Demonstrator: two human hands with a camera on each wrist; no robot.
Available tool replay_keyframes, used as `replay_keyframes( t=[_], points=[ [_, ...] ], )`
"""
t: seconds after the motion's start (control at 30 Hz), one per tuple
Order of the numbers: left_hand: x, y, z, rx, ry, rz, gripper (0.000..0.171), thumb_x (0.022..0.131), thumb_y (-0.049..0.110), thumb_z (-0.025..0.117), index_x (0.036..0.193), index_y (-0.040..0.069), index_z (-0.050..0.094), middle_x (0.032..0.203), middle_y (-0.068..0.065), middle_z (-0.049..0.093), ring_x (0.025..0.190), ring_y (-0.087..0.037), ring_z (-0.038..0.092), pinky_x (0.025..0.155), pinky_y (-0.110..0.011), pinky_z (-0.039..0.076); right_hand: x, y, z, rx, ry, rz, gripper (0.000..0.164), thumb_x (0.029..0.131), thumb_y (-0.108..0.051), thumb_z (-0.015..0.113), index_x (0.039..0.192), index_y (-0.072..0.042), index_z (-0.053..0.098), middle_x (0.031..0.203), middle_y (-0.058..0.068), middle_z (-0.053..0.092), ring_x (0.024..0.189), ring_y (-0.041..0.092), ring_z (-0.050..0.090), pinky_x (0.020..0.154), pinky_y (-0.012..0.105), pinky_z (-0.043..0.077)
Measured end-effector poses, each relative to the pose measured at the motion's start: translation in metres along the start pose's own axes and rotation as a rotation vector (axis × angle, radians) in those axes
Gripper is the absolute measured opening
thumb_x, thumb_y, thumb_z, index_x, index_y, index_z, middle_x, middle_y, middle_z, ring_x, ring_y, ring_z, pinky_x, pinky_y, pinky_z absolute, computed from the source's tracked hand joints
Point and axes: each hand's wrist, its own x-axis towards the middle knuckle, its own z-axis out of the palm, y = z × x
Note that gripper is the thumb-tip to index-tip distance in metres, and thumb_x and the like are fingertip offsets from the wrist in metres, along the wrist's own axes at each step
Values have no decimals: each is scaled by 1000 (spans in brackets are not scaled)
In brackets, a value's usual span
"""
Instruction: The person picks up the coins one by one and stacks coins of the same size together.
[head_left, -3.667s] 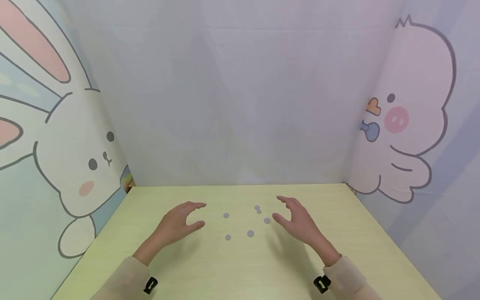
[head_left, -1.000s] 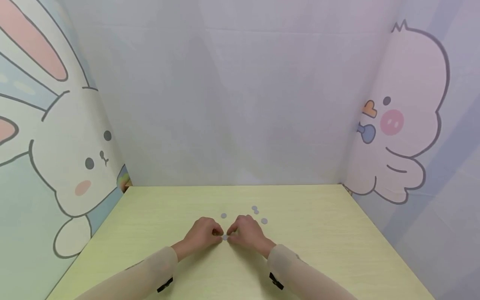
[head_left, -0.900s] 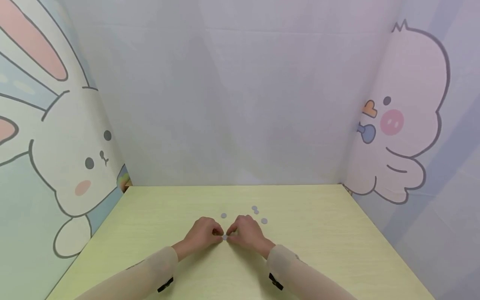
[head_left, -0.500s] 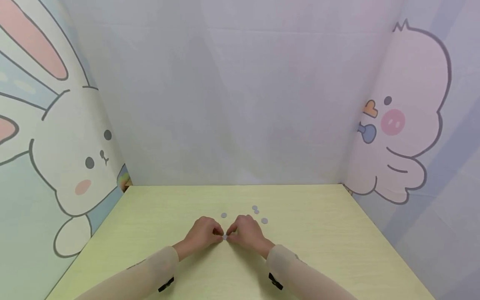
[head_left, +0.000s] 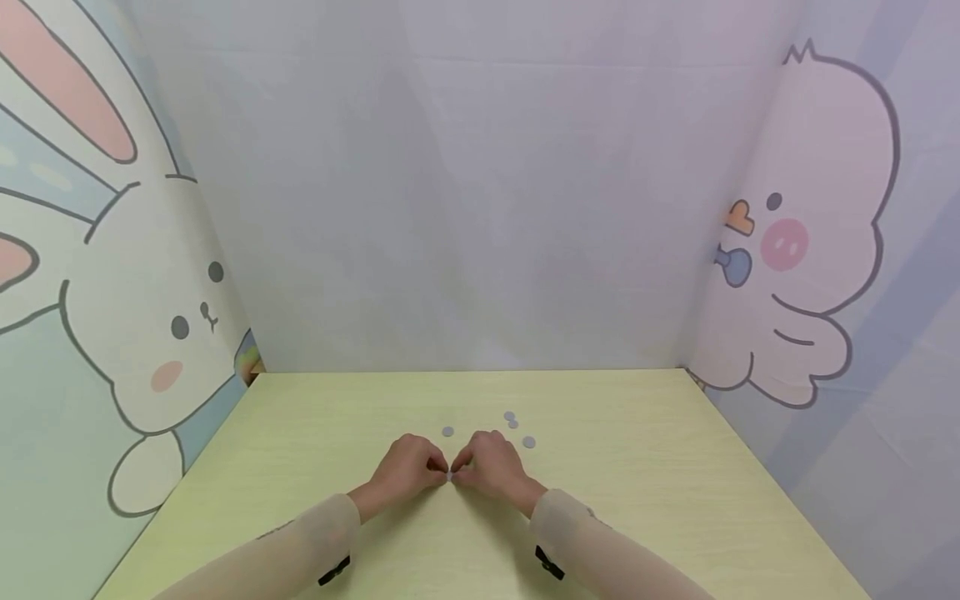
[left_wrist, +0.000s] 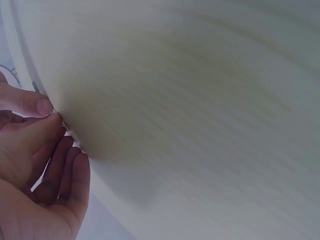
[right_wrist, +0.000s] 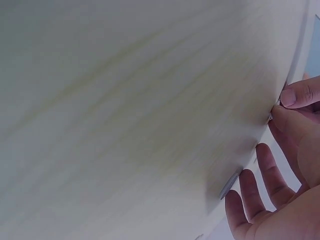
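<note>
Both hands are drawing together: since the earliest frame the left hand (head_left: 408, 462) and the right hand (head_left: 493, 462) have been leaving their wide spread, and since the last one their fingertips are closing in further over a small grey disc (head_left: 449, 477). That is bringing the work to this one piece, which is lying slightly left of the middle of the worktop (head_left: 637, 475), well short of its far edge. The grip is narrow: thumb and forefinger of each hand are pinching at opposite sides of the disc and covering most of it.

Nearest, sleeves (head_left: 300, 537) are crossing in from the near side, each carrying a black clip (head_left: 334, 571). A second disc (right_wrist: 230, 185) is showing in the right wrist view beside the right hand's outer fingers; whether they are touching it I cannot tell, and from above that hand is hiding it. Beyond, a single disc (head_left: 447, 432), a right-hand disc (head_left: 529, 442) and a touching pair (head_left: 509, 416) are lying nearer the far edge. Behind that edge a pale curtain (head_left: 472, 208) is hanging.
</note>
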Motion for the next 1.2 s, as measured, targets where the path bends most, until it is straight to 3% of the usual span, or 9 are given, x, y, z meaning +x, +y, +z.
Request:
replay_keyframes(
  t=[0.5, 0.83, 1.2],
  points=[
    [-5, -8, -4, 3, -15, 21, 6, 85, 9, 89, 83, 13, 84, 78, 7, 76, 72, -3, 63, 71, -26, 53, 2, -8, 7, -9, -4, -18, 5, 85, -26, 90, 89, -26, 88, 91, -14, 75, 89, 11, 60, 82, 34, 48],
    [-14, -10, -16, -12, -37, 37, 7, 85, 9, 89, 83, 12, 84, 77, 8, 76, 72, -3, 61, 71, -26, 52, 2, -22, 11, 0, -4, -17, 5, 85, -27, 91, 88, -25, 88, 88, -15, 76, 87, 10, 60, 84, 35, 48],
    [-25, -21, -26, 10, -46, 50, 9, 84, 9, 90, 82, 15, 83, 77, 10, 75, 73, -4, 64, 72, -28, 53, 3, -37, 17, 29, 0, -5, 3, 84, -27, 91, 84, -28, 88, 85, -18, 77, 84, 10, 64, 70, 28, 47]
  ],
)
